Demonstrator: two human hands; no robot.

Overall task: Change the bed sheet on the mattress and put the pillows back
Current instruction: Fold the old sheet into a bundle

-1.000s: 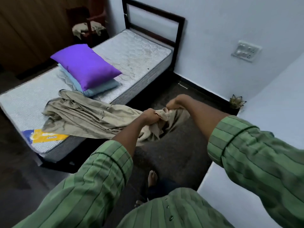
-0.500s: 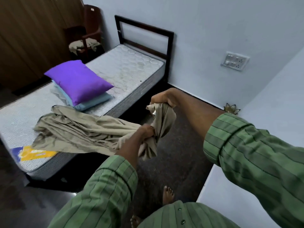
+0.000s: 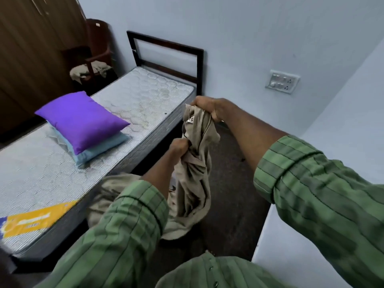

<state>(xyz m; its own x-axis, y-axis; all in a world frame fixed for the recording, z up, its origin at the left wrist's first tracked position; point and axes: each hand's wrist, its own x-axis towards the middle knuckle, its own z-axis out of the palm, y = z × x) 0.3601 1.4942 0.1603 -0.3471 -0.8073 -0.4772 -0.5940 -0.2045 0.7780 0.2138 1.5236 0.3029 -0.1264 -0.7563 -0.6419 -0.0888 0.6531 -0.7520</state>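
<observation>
A bunched beige bed sheet (image 3: 195, 183) hangs in front of me beside the bed. My right hand (image 3: 207, 108) grips its top end, where a small label shows. Lower down, my left hand (image 3: 178, 147) clutches a gathered fold of the same sheet. The sheet's tail droops toward the floor behind my left sleeve. The bare quilted mattress (image 3: 133, 104) lies on a dark frame to the left. A purple pillow (image 3: 81, 118) is stacked on a light blue pillow (image 3: 101, 146) near the mattress's middle.
A dark metal headboard (image 3: 166, 45) stands against the pale blue wall. Behind the bed a brown chair (image 3: 95, 50) holds crumpled cloth. A switch panel (image 3: 282, 81) is on the wall at right. A wooden wardrobe (image 3: 35, 42) fills the back left. The floor is dark.
The sheet has been pulled off the mattress and gathered into both hands. My right hand rose higher with the sheet's end, and the view tilted upward.
</observation>
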